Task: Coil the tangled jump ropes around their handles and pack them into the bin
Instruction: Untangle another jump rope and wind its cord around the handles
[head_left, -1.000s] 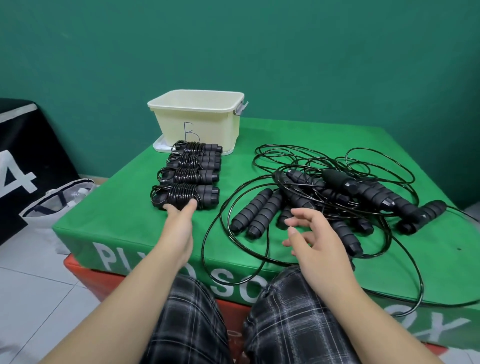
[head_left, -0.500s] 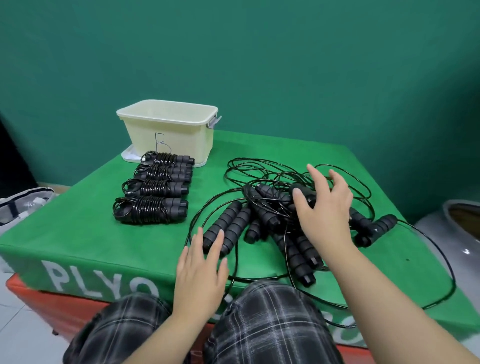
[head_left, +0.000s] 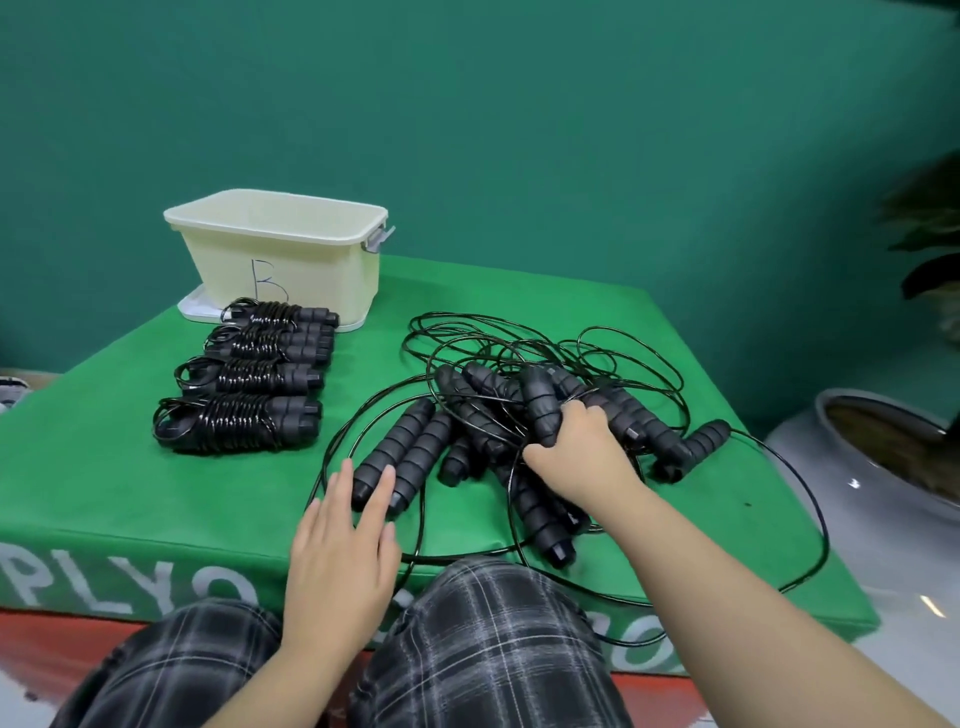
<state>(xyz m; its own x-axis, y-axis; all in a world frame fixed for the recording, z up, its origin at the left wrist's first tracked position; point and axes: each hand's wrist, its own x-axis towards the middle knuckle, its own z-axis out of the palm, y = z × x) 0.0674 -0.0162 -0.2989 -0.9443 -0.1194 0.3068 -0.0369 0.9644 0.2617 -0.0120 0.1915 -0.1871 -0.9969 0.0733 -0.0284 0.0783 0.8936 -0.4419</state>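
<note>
A tangle of black jump ropes (head_left: 545, 358) with ribbed foam handles lies on the green box top, right of centre. My right hand (head_left: 576, 452) grips one black handle (head_left: 540, 405) in the middle of the pile, lifted slightly. My left hand (head_left: 343, 540) lies flat with straight fingers at the front edge, its fingertips touching the ends of two handles (head_left: 405, 457). Several coiled ropes (head_left: 239, 423) lie in a row on the left. The cream bin (head_left: 280, 254), marked B, stands at the back left.
The green plyo box (head_left: 104, 488) carries everything; its front edge is at my knees. A rope loop (head_left: 810, 493) trails over the right front edge. A grey planter (head_left: 883, 457) stands on the floor at the right. The bin sits on a white lid (head_left: 192, 309).
My right hand went from resting open over the pile to gripping one handle. My left hand moved forward until its fingertips met two handles. The camera swung slightly left.
</note>
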